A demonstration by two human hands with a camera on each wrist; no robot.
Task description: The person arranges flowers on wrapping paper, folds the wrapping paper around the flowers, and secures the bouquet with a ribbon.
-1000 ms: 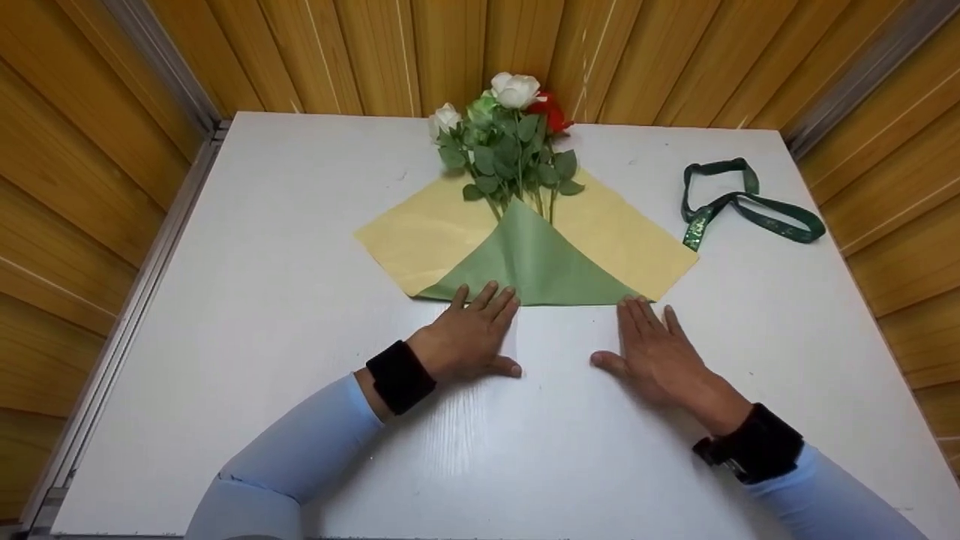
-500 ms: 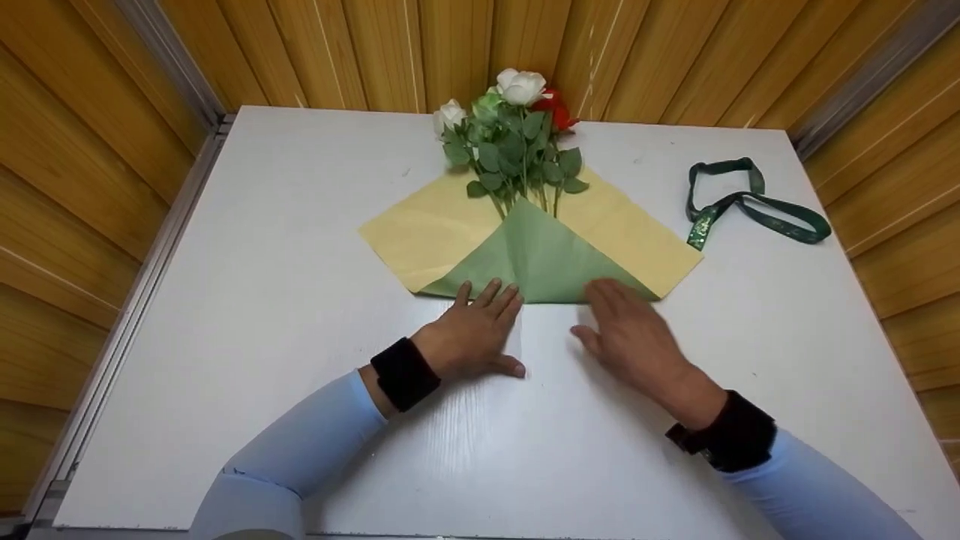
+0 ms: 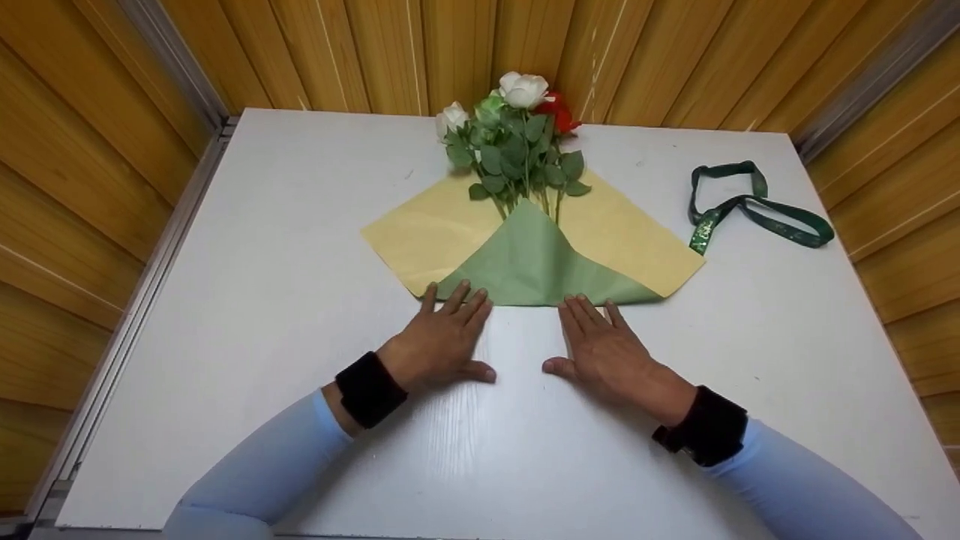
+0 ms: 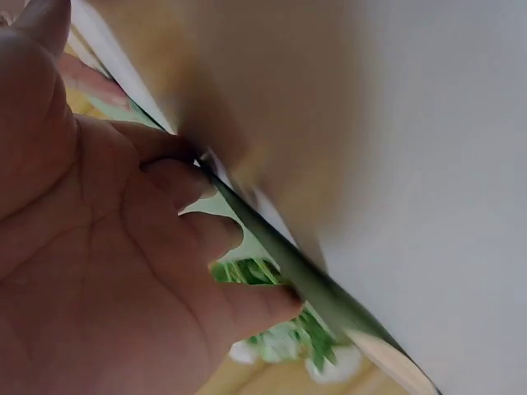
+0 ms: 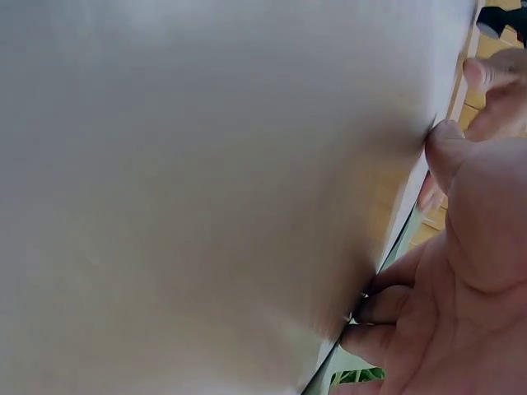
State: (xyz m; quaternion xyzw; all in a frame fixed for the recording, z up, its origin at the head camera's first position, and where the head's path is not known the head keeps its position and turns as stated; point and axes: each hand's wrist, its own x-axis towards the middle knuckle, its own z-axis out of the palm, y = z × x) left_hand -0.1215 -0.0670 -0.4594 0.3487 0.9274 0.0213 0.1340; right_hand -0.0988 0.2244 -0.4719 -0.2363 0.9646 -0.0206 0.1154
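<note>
A sheet of wrapping paper, yellow (image 3: 630,217) inside and green (image 3: 525,259) outside, lies on the table with its near corner folded up over the flower stems. My left hand (image 3: 442,341) rests with spread, straight fingers on the left part of the folded edge. On the same edge, right of the middle, the straight fingertips of my right hand (image 3: 607,352) press down. Both thumbs point inward over the table. Artificial roses (image 3: 523,90), white, pale green and red, lie on the paper with their lower stems hidden under the green flap. In the left wrist view the green edge (image 4: 305,276) meets the fingertips.
A dark green ribbon (image 3: 784,225) lies looped at the right, one end touching the paper's right corner. Behind the white table (image 3: 247,315) stands a wood-slat wall (image 3: 375,52), close to the rose heads. Metal rails run along the sides.
My right hand has slid left along the folded edge toward the middle, lifting slightly on the way. My left hand has shifted a little left. The flap has rippled slightly.
</note>
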